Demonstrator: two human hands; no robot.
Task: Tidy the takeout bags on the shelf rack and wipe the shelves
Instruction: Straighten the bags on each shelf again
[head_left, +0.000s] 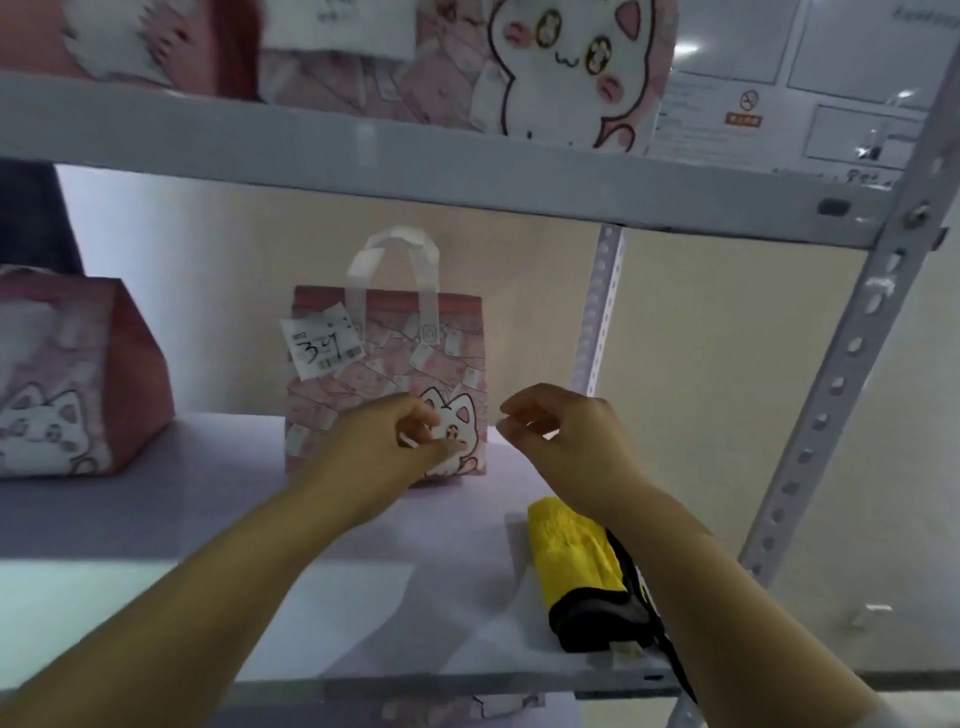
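Two hands hang in front of a pink cat-print bag (384, 364) that stands upright near the middle of the shelf (156, 519), towards the back. The bag's white handles (395, 265) stand up, and a paper tag (322, 345) is stuck to its upper left corner. The left hand (395, 441) overlaps the bag's lower front, its fingers loosely curled towards the thumb; whether they pinch or touch the bag cannot be told. The right hand (561, 436) is just right of the bag and apart from it, with its fingers curled in loosely and nothing held. A folded yellow cloth (576, 561) with a black edge lies on the shelf under the right forearm. A second bag (78, 379) stands at the left edge. More cat bags (571, 67) sit on the upper shelf (363, 150).
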